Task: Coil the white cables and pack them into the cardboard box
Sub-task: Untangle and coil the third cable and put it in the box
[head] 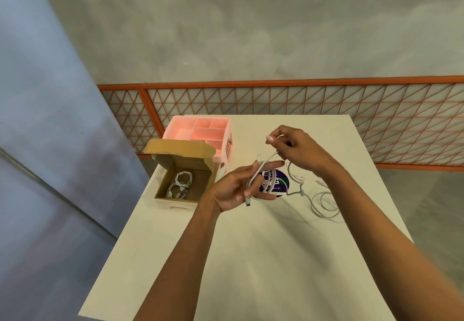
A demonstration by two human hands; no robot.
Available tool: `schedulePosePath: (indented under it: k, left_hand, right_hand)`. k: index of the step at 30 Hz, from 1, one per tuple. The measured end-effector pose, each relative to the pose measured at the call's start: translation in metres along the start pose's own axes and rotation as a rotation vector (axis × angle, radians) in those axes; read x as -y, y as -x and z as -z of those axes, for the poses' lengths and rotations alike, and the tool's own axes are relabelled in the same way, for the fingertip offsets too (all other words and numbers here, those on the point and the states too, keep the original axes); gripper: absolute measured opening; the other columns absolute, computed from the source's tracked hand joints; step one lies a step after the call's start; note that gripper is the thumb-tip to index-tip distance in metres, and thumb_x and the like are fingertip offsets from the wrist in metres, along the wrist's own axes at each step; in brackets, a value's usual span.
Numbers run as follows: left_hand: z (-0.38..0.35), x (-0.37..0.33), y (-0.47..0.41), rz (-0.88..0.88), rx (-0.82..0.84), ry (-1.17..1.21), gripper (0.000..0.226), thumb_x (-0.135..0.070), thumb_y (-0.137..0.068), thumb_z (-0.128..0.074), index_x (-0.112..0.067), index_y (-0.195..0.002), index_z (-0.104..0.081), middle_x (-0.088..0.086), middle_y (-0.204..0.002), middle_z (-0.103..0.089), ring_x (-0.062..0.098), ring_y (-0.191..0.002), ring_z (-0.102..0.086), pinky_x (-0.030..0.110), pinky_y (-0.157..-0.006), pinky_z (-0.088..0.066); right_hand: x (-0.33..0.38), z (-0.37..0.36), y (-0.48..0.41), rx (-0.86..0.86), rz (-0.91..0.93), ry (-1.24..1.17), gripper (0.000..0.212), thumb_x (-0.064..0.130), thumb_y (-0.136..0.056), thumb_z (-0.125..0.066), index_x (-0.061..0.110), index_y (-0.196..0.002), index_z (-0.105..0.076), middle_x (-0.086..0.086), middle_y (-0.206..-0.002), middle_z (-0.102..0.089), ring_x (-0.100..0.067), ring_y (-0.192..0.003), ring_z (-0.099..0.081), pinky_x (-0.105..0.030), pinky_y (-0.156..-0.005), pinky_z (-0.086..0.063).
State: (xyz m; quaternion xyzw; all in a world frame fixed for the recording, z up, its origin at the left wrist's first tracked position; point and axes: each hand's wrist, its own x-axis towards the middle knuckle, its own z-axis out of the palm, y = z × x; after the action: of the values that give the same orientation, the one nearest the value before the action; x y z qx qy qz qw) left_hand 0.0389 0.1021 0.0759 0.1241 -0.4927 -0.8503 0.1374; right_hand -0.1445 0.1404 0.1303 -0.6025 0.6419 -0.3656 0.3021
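Observation:
Above the middle of the white table (pixel 251 258), my left hand (pixel 236 187) is palm up with loops of a white cable (pixel 253 177) wound round its fingers; a plug end hangs below them. My right hand (pixel 296 148) is just above and to the right, pinching the same cable's free length. The open cardboard box (pixel 183 185) stands at the table's left edge and holds coiled white cables (pixel 179 185). Another loose white cable (pixel 324 202) lies on the table to the right, with a plug (pixel 300 178) near my right wrist.
A pink compartment organiser (pixel 200 134) stands behind the box at the table's far left corner. A round purple sticker (pixel 275 182) lies on the table under my hands. An orange mesh railing (pixel 326 114) runs behind the table; the floor drops away at left.

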Motion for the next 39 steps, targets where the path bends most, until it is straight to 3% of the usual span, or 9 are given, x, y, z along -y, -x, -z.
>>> schedulePosePath:
  k: [3,6,10,13,19,25,29,34,39]
  left_hand:
    - [0.004,0.0,0.004,-0.069,0.124,0.115,0.044,-0.027,-0.1,-0.038,0.0,-0.134,-0.048,-0.004,-0.045,-0.03,0.003,-0.03,-0.034,0.037,-0.083,-0.058]
    - [0.006,-0.002,0.006,-0.147,0.179,0.218,0.036,-0.022,-0.102,-0.037,0.003,-0.12,-0.055,-0.003,-0.05,-0.033,0.007,-0.031,-0.029,0.035,-0.079,-0.058]
    - [0.002,-0.001,0.005,-0.164,0.156,0.36,0.03,-0.018,-0.104,-0.03,0.003,-0.105,-0.051,0.001,-0.052,-0.036,0.007,-0.03,-0.021,0.037,-0.079,-0.055]
    - [-0.002,0.001,0.004,-0.162,0.131,0.347,0.028,-0.019,-0.104,-0.03,-0.001,-0.096,-0.051,0.001,-0.053,-0.037,0.007,-0.031,-0.022,0.032,-0.075,-0.052]
    - [0.004,0.006,-0.002,-0.165,0.048,0.274,0.029,-0.024,-0.102,-0.036,-0.01,-0.082,-0.051,-0.006,-0.052,-0.037,0.006,-0.042,-0.039,0.028,-0.088,-0.049]
    - [0.021,0.009,-0.008,-0.205,-0.141,0.281,0.028,-0.032,-0.092,-0.054,-0.015,-0.071,-0.059,-0.009,-0.051,-0.043,0.005,-0.05,-0.043,0.028,-0.089,-0.051]
    - [0.014,0.009,-0.01,-0.193,-0.215,0.348,0.043,-0.032,-0.099,-0.032,-0.014,-0.068,-0.056,-0.008,-0.048,-0.036,0.005,-0.045,-0.037,0.025,-0.079,-0.052]
    - [0.001,0.007,-0.016,-0.237,-0.284,0.413,0.046,-0.029,-0.102,-0.027,-0.013,-0.065,-0.048,-0.007,-0.046,-0.034,0.004,-0.038,-0.032,0.022,-0.058,-0.047]
    - [0.0,0.004,-0.018,-0.27,-0.351,0.402,0.048,-0.029,-0.103,-0.028,-0.016,-0.06,-0.046,-0.009,-0.043,-0.029,0.006,-0.04,-0.013,0.018,-0.043,-0.032]
  right_hand:
    - [-0.006,0.0,0.001,0.014,0.016,-0.09,0.032,0.039,-0.097,-0.048,0.015,-0.099,-0.068,0.003,-0.086,-0.065,-0.002,-0.079,-0.058,-0.022,-0.082,-0.05]
    - [-0.006,-0.002,0.006,0.071,-0.039,-0.201,0.043,0.048,-0.096,-0.042,0.019,-0.092,-0.073,0.01,-0.067,-0.054,-0.005,-0.063,-0.046,-0.015,-0.06,-0.042]
    - [-0.003,-0.007,0.015,0.277,-0.071,-0.323,0.057,0.053,-0.096,-0.034,0.032,-0.051,-0.062,0.003,-0.056,-0.023,-0.013,-0.054,-0.018,-0.025,-0.052,-0.019]
    - [-0.005,-0.012,0.018,0.37,-0.06,-0.378,0.05,0.051,-0.094,-0.038,0.023,-0.064,-0.066,-0.004,-0.062,-0.012,-0.015,-0.055,-0.013,-0.023,-0.051,-0.016]
    - [-0.014,-0.019,0.013,0.308,-0.113,-0.467,0.052,0.061,-0.09,-0.04,0.016,-0.063,-0.043,0.001,-0.057,-0.02,-0.015,-0.055,-0.014,-0.021,-0.049,-0.019]
    - [-0.018,-0.014,0.008,0.33,-0.161,-0.605,0.043,0.048,-0.098,-0.036,0.016,-0.072,-0.048,0.007,-0.056,-0.047,-0.008,-0.044,-0.019,-0.017,-0.042,-0.019]
    - [-0.017,-0.017,0.007,0.269,-0.199,-0.515,0.042,0.049,-0.097,-0.041,0.021,-0.066,-0.041,0.007,-0.055,-0.032,-0.009,-0.048,-0.018,-0.018,-0.045,-0.019]
    - [-0.015,-0.027,0.001,0.133,-0.196,-0.366,0.048,0.052,-0.096,-0.04,0.021,-0.06,-0.03,0.007,-0.055,-0.023,-0.009,-0.049,-0.017,-0.022,-0.049,-0.017]
    - [-0.021,-0.022,0.003,0.22,-0.135,-0.4,0.043,0.049,-0.097,-0.042,0.014,-0.076,-0.056,0.005,-0.059,-0.051,-0.007,-0.049,-0.029,-0.019,-0.051,-0.025]
